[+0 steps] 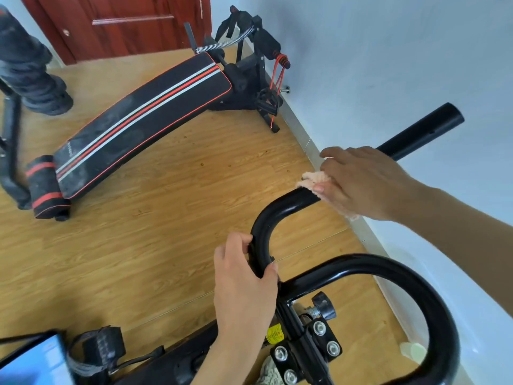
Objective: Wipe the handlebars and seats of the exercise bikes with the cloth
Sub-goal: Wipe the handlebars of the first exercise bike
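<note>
A black tubular handlebar (280, 211) of an exercise bike curves up from the clamp at the bottom centre and runs out to the right, ending at a black grip (424, 129). My right hand (363, 182) wraps a pale pink cloth (313, 180) around the upper straight part of the bar. My left hand (244, 284) grips the bar lower down, just below its bend. A second loop of the handlebar (433, 295) arcs at the lower right. No seat is in view.
A black sit-up bench (144, 120) with red and white stripes lies on the wooden floor (138, 245) ahead. A person's legs (30, 70) stand at the far left. A light wall (388, 65) runs along the right; a red door (119, 23) is behind.
</note>
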